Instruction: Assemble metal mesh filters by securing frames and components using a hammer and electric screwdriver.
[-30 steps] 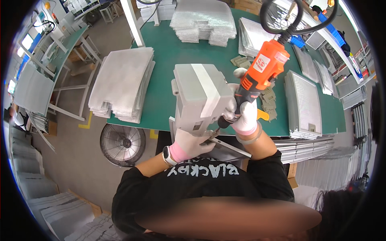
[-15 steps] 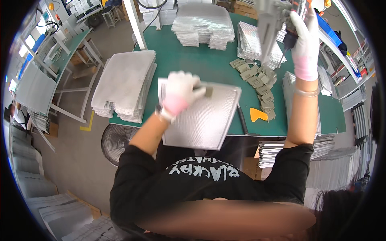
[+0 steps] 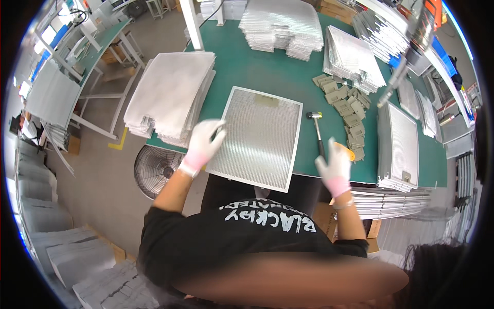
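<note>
A framed mesh filter panel [image 3: 260, 139] lies at the bench's front edge, with a grey-green plastic latch [image 3: 267, 101] at its far edge. My gloved left hand [image 3: 206, 140] is beside the panel's left edge, thumb and fingers apart, holding nothing. On the right, my gloved right hand [image 3: 337, 167] reaches over a yellow-orange scraper [image 3: 351, 153], partly covering it. Its thumb is spread from the fingers. Between panel and right hand lies a small hammer [image 3: 317, 131] with a black handle. An electric screwdriver [image 3: 423, 31] hangs at the upper right, its bit pointing down.
Grey-green plastic latches [image 3: 346, 105] lie in a loose row. Stacked mesh sheets [image 3: 172, 92] stand at the left, with another stack [image 3: 280, 23] at the back. Framed panels [image 3: 404, 147] are piled on the right. A floor fan [image 3: 160, 170] stands below the bench's left edge.
My right hand has let go of the screwdriver and come down to the scraper. My left hand has moved off the panel's latch to its left edge. The panel now lies flatter.
</note>
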Available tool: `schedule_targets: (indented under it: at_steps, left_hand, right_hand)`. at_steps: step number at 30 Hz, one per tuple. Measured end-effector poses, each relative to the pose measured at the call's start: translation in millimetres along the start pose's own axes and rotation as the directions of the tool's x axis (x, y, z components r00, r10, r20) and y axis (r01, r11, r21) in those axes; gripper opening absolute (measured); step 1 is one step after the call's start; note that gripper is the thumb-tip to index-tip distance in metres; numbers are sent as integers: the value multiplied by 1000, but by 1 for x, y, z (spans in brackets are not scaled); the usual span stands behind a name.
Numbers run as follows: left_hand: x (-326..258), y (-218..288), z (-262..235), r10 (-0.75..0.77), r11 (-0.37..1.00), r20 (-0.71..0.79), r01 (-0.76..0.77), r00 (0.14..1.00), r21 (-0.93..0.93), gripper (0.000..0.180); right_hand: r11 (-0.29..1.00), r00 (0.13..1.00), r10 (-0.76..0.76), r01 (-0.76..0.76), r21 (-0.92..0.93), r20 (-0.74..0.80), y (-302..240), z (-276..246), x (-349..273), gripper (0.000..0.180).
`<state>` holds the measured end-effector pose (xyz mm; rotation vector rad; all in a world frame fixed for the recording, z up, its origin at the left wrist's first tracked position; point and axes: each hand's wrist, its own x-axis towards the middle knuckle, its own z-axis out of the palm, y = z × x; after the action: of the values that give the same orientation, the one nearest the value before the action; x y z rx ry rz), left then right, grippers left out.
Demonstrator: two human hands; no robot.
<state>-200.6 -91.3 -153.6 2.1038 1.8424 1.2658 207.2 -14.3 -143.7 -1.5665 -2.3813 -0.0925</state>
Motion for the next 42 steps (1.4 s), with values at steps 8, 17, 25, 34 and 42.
schedule_targets:
  at_steps: [8,17,25,34,42]
  left_hand:
    - [-168,-7,23,-653,738,-281,507,703,-445,41]
    - [-183,-16,42,-746,231,246,587,619,-776,50]
    - [-177,-15,28,-643,248,383,654,663,-714,47]
    - [-179,-33,19,-670,348,269,613,692,-709,42]
    - [-178,-38,12,-536,786,86,533,840,-313,37]
  right_hand:
    - [759,952,204,-300,578,226,1,57,20,55]
    - [983,963,139,-162,84,232,-31,50,47,63]
    - [991,950,125,-132,5,287,-46,40,68,61]
    - [956,899,-257,183,229,355,-180,75,126,60]
    - [980,871,-196,159,119,451,-202,80,137,65]
